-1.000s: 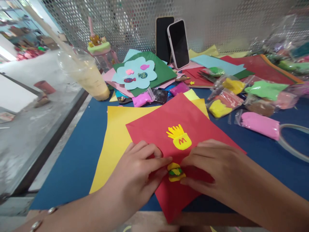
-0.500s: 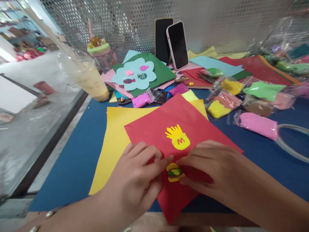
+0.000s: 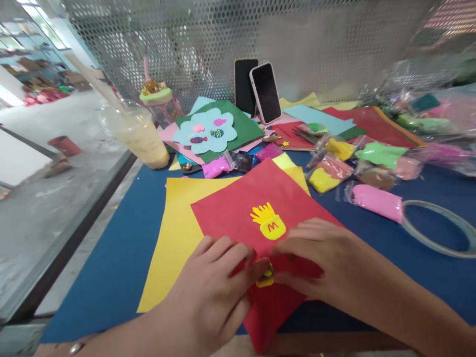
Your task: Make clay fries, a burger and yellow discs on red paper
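A red paper sheet (image 3: pixel 241 208) lies on a yellow sheet (image 3: pixel 178 228) on the blue table. On the red sheet sits a yellow clay fries shape with a red M (image 3: pixel 268 223). Just below it is a small clay burger (image 3: pixel 265 277), yellow and green, mostly covered. My left hand (image 3: pixel 211 292) and my right hand (image 3: pixel 316 258) meet over the burger, fingertips pressed on it from both sides, fingers closed together.
A plastic cup with a yellow drink (image 3: pixel 139 136) stands at the back left. Two phones (image 3: pixel 260 91) lean on the perforated wall. Green paper with a blue flower cut-out (image 3: pixel 213 130), several clay bags (image 3: pixel 375 201) and a tape ring (image 3: pixel 437 233) lie around.
Both hands have closed in over the clay burger, which now shows less. The view has tilted up a little, so everything sits lower in the picture.
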The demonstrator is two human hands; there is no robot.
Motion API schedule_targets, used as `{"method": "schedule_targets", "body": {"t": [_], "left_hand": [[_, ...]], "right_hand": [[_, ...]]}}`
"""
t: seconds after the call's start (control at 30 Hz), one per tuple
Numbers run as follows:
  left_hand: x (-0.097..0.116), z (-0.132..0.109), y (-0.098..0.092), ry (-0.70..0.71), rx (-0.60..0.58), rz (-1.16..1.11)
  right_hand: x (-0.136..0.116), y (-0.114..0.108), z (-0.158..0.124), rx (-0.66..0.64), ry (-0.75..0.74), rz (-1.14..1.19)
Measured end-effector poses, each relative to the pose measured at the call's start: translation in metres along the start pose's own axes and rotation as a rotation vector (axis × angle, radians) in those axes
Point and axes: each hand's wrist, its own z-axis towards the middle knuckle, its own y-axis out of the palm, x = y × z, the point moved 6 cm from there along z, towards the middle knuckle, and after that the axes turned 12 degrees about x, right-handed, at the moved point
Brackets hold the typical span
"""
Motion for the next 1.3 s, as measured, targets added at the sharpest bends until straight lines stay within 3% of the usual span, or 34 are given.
{"method": "schedule_targets", "body": {"t": [0.2, 0.33, 0.43, 0.57, 0.67, 0.73, 0.87, 1.0, 1.13, 1.3], "left_hand": [[-0.004, 0.004, 0.001, -0.063, -0.022, -0.046], [0.001, 0.007, -0.011, -0.095, 0.111, -0.104], [0.016, -0.001, -0.010, 0.020, 0.145, -0.117], [0.029, -0.019, 0.007, 0.198, 0.058, -0.019], [0.025, -0.028, 0.010, 0.191, 0.074, 0.005], [0.024, -0.032, 0.006, 0.192, 0.140, 0.050], [0.025, -0.037, -0.006, 0.207, 0.247, 0.182], [0.021, -0.045, -0.013, 0.213, 0.241, 0.258], [0.012, -0.057, -0.014, 0.250, 0.208, 0.365], [0.014, -0.066, -0.015, 0.346, 0.254, 0.438]], "right_hand": [[-0.001, -0.008, 0.010, 0.038, -0.094, 0.017], [0.012, -0.024, 0.014, 0.141, -0.001, 0.001], [0.038, -0.049, 0.010, 0.299, 0.102, -0.037], [0.089, -0.092, 0.005, 0.531, 0.232, -0.185], [0.126, -0.119, 0.015, 0.574, 0.337, -0.278], [0.141, -0.126, 0.032, 0.493, 0.343, -0.348], [0.143, -0.117, 0.069, 0.347, 0.297, -0.371], [0.119, -0.082, 0.093, 0.196, 0.189, -0.340], [0.095, -0.053, 0.097, 0.139, 0.178, -0.387], [0.069, -0.040, 0.084, 0.119, 0.157, -0.415]]}}
